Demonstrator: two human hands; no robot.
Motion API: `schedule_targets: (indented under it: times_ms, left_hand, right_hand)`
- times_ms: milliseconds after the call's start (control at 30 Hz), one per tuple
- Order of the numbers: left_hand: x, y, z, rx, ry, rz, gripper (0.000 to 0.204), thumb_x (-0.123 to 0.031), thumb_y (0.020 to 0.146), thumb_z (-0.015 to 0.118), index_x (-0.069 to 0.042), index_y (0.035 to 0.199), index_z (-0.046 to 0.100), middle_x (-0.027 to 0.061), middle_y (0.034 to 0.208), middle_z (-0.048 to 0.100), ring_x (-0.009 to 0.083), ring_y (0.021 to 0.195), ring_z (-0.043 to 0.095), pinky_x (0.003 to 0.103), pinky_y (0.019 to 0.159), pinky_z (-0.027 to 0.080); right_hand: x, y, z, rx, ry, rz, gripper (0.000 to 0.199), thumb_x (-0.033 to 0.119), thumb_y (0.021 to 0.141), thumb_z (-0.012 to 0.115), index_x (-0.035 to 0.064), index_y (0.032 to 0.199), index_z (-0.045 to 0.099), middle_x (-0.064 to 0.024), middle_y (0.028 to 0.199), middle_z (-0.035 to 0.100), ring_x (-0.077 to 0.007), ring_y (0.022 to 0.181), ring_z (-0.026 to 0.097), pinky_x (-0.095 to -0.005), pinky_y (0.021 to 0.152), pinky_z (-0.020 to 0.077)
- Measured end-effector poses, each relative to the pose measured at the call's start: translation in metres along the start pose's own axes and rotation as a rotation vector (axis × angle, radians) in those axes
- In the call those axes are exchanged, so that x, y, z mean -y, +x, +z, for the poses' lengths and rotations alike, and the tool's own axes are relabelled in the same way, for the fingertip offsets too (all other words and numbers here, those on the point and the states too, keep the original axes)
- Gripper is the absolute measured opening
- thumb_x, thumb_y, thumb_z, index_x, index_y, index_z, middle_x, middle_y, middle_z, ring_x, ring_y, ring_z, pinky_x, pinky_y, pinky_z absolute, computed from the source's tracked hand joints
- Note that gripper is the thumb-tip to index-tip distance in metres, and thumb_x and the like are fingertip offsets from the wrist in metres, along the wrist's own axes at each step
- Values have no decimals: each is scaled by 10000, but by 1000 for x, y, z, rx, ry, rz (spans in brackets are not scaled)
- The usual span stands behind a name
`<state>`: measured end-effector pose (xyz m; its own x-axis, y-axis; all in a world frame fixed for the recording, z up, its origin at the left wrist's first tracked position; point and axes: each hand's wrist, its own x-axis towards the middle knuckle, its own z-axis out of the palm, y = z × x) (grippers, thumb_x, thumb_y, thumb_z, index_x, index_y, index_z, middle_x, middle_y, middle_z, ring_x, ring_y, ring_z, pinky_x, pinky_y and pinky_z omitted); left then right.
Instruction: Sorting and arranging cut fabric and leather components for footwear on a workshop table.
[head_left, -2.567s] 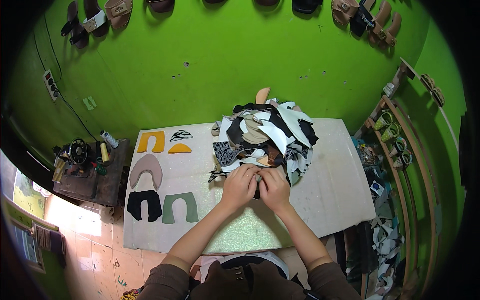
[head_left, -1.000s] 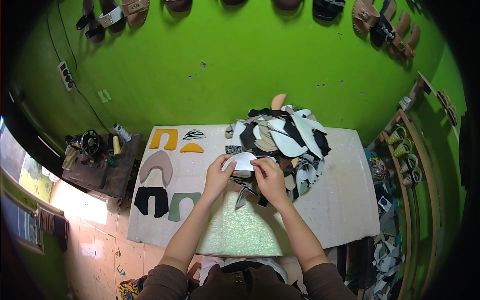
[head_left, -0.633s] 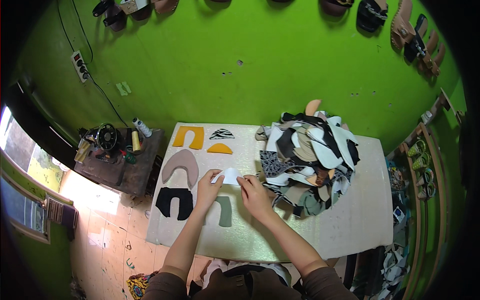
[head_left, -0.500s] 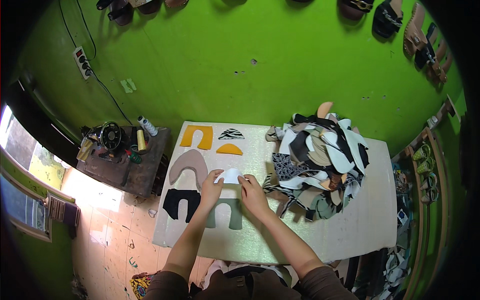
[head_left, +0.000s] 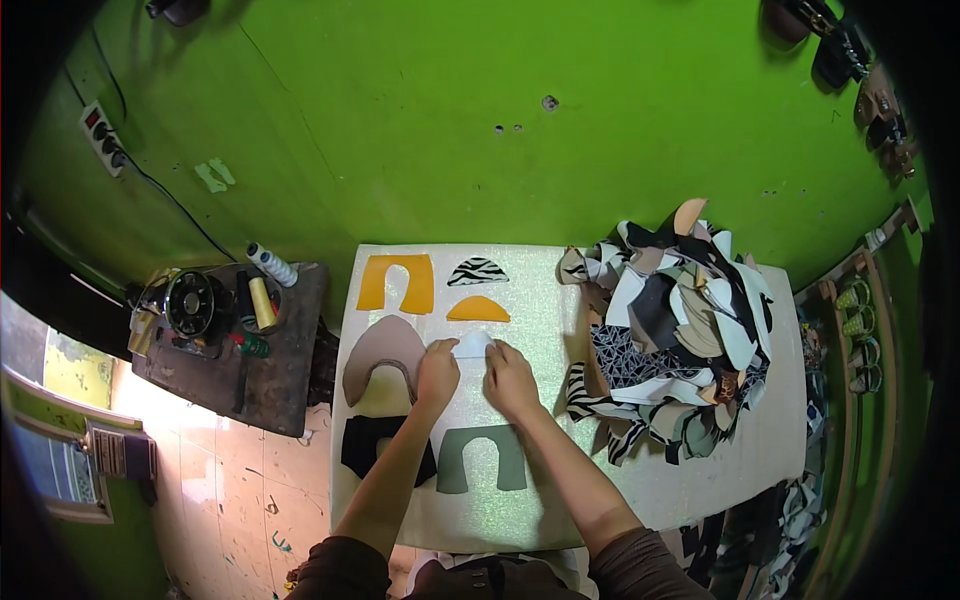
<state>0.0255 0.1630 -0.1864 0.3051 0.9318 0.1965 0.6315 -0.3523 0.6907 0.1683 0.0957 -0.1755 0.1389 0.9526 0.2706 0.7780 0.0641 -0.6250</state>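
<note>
This is a footwear workshop, as one sees from the sewing machine (head_left: pixel 190 303), the thread spools (head_left: pixel 272 266), the cut pieces (head_left: pixel 638 356) heaped on the table (head_left: pixel 745 475) and the sandals (head_left: pixel 842 58) on the wall (head_left: pixel 390 150)

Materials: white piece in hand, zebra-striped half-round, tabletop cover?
White piece: perhaps synthetic leather or card, seemingly matte; thin, evenly pale.
Zebra-striped half-round: probably leather-like sheet or fabric, judging by crisp stripes and cut edge; finish unclear.
Tabletop cover: likely plastic sheeting, from its speckled, glossy sheen.
</note>
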Motion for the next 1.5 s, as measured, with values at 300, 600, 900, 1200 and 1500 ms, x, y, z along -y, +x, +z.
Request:
schedule_targets:
  times_ms: [300, 600, 900, 1200, 1500]
  left_hand:
    - [-5, 10, 1, 105, 206, 11, 302, 10, 757, 494, -3, 1044, 587, 156, 1063, 581, 308, 1021, 540, 377, 846, 456]
    - [-13, -13, 11, 124, 401, 261, 435, -125, 828, 470, 13, 1241, 480, 164, 1332, 421, 266, 1248, 379, 415, 1030, 289]
    - [-33, -23, 8, 118, 413, 250, 417, -188, 844, 470, -18, 1223, 507, 158, 1334, 444, 273, 1235, 414, 430, 1031, 282]
    - [-136, -53, -40, 7, -51, 345, 277, -67, 819, 510, -23, 1086, 569, 129, 1135, 557, 315, 1010, 543, 400, 868, 425]
    - [-264, -26, 1, 62, -166, 551, 225, -72, 828, 523, -28, 1041, 579, 132, 1063, 567, 317, 967, 559, 372, 833, 450]
  right_hand:
    - [-5, 11, 13, 25, -222, 22, 435, 57, 713, 570, -50, 1132, 528, -190, 1226, 485, -321, 1180, 432, -420, 947, 375]
    - [12, 4, 20, -43, -324, 10, 406, 95, 757, 555, -12, 1148, 523, -168, 1240, 469, -315, 1186, 419, -446, 982, 331]
    - [14, -10, 5, -63, -230, -30, 407, 146, 799, 547, -7, 1173, 501, -167, 1223, 500, -306, 1158, 451, -443, 990, 334]
    - [81, -57, -122, -183, -137, -64, 265, 57, 734, 585, 20, 996, 595, -99, 811, 573, -265, 753, 572, -374, 712, 462]
    - [3, -47, -289, -482, -606, -43, 445, 49, 692, 616, 21, 1130, 544, -161, 1072, 507, -335, 1008, 479, -436, 865, 380]
